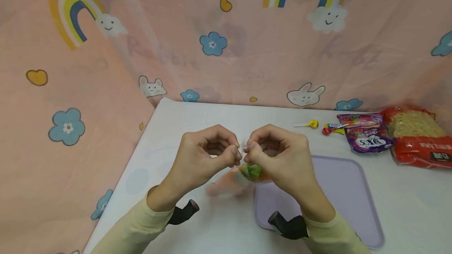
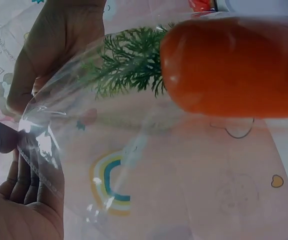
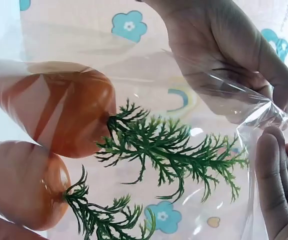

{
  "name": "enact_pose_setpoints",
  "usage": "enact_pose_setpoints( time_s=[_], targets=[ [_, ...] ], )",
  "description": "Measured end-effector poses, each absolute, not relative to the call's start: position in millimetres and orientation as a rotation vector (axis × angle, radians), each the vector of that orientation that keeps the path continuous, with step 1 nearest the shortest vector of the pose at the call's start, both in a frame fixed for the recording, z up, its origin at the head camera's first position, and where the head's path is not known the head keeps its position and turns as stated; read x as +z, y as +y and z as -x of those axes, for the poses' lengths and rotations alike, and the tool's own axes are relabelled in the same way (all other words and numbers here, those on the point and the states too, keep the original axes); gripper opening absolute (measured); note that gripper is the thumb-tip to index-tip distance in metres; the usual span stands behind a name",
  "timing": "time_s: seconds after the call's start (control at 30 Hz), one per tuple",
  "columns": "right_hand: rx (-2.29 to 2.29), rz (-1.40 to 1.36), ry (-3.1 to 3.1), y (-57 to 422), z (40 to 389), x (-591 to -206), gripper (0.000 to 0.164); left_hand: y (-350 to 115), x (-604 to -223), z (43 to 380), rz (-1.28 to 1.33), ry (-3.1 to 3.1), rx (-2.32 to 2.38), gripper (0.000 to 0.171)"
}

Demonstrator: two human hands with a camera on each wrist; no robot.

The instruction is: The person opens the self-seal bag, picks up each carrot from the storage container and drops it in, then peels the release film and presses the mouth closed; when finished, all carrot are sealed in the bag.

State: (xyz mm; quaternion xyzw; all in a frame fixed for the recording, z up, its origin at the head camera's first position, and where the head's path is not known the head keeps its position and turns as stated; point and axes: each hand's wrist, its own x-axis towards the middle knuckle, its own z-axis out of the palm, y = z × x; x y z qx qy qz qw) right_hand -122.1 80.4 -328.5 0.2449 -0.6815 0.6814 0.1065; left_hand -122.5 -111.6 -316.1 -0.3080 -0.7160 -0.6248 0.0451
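We see the left hand (image 1: 206, 153) and right hand (image 1: 281, 154) pinching the edge of a clear, thin plastic bag (image 2: 49, 142) holding glossy orange carrots (image 3: 81, 112) with feathery green tops (image 3: 171, 152), by the left side of the rounded lilac tray (image 1: 339, 185). Fingertip purchase only: we judge the slick bag could slip under the carrots' weight, or split if tugged unevenly.

From my head feed I can pick out what looks like "ERRIES" on the purple packet (image 1: 367, 120), beside large white letters (image 1: 370, 141) I can't read surely. Faint letters (image 1: 160, 55) on the pink backdrop (image 1: 169, 19) resemble "Rabbit". The red packet (image 1: 416, 148)'s black label (image 1: 441, 156) is too small for me.
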Motion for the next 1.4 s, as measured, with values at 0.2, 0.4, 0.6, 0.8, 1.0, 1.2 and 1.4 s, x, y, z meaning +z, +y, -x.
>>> enact_pose_setpoints(
  time_s=[0.2,0.4,0.6,0.8,1.0,1.2,1.4],
  targets=[
    [2.05,-0.822,-1.958,80,124,-329,0.012,-112,-316,123,0.891,-2.199,-1.921,0.009],
    [2.035,-0.838,-2.018,80,123,-329,0.017,-113,-316,123,0.889,-2.198,-1.957,0.008],
    [2.081,-0.792,-2.008,79,121,-327,0.013,-113,-315,123,0.852,-2.196,-1.94,0.006],
    [2.165,-0.742,-2.003,79,119,-326,0.008,-114,-314,121,0.837,-2.199,-1.925,0.006],
    [2.181,-0.715,-2.002,80,117,-324,0.007,-115,-313,121,0.827,-2.201,-1.913,0.008],
    [2.167,-0.689,-2.024,85,119,-324,0.005,-119,-315,123,0.812,-2.174,-1.924,0.006],
    [2.114,-0.612,-2.072,101,123,-329,0.005,-126,-316,126,0.777,-2.119,-1.963,0.005]
  ],
)
